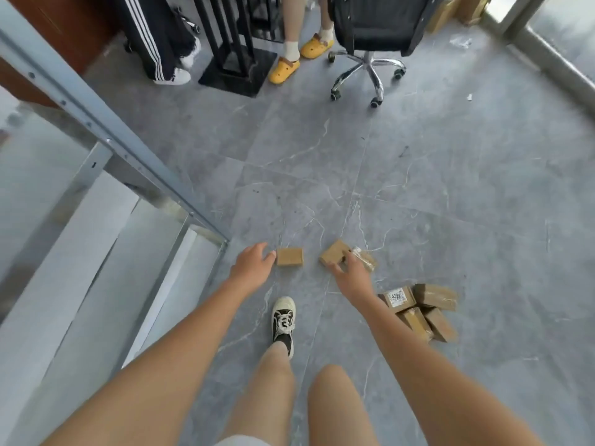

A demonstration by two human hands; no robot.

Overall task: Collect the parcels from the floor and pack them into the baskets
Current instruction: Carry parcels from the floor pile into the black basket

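From the head camera I am looking down past a grey metal shelving frame (106, 140) running along the left edge of the grey marble-patterned tile floor (450, 204). Beside its corner post my left hand (252, 267) is reaching out, fingers loosely curled and holding nothing, the thumb tip just touching the near end of a small flat brown cardboard parcel (289, 256) lying on the floor. Below it a black-and-white canvas sneaker (283, 320) is planted on the tiles. To the right, my right hand (351, 275) is closing on a second, tilted brown cardboard parcel (334, 252), thumb at its near edge and fingers curled over its far side; a crinkled clear-wrapped packet (363, 257) is lying against those fingers. Further right, a cluster of four taped brown cardboard boxes (421, 310), one bearing a white printed label, is sitting together on the floor. At the top, yellow clogs (285, 70) are standing beside a black swivel office chair (376, 30).
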